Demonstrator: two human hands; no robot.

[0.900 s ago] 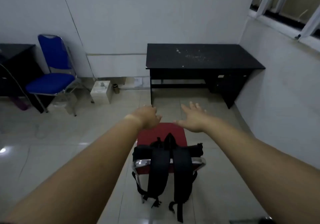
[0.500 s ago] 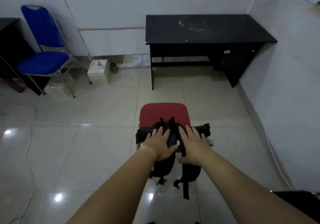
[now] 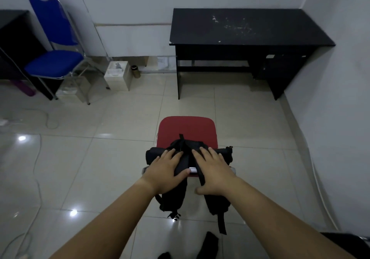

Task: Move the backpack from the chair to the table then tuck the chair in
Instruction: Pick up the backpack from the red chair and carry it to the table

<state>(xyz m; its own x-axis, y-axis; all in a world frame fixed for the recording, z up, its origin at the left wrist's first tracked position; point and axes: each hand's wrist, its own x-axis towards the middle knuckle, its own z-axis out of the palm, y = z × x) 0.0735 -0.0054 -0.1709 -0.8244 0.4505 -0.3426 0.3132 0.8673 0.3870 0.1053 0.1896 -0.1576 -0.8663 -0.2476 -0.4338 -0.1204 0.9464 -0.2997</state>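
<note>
**Backpack still hooked over the chair back, both hands flat on it**

The black backpack (image 3: pixel 188 154) hangs over the backrest of the red chair (image 3: pixel 187 128), its body on the seat side and its shoulder straps (image 3: pixel 217 200) dangling down the near side toward the floor. The left hand (image 3: pixel 167 168) and right hand (image 3: pixel 213 170) lie on the top of the straps, fingers spread and laid flat, thumbs starting to wrap; neither looks clamped yet.

The risk I see is the straps: draped over the metal top rail, they could snag on a straight pull and tip or drag the light chair. Loose strap ends may also catch the frame on the way up.

Room is generous. Bare tiled floor lies between the chair and the black table (image 3: pixel 250 28), whose top looks free apart from pale scuffs. The table sits in the corner, the wall (image 3: pixel 340 98) close on its right. A cable (image 3: pixel 38 158) trails well to the left, and the blue chair (image 3: pixel 54 62) stands far off.
</note>
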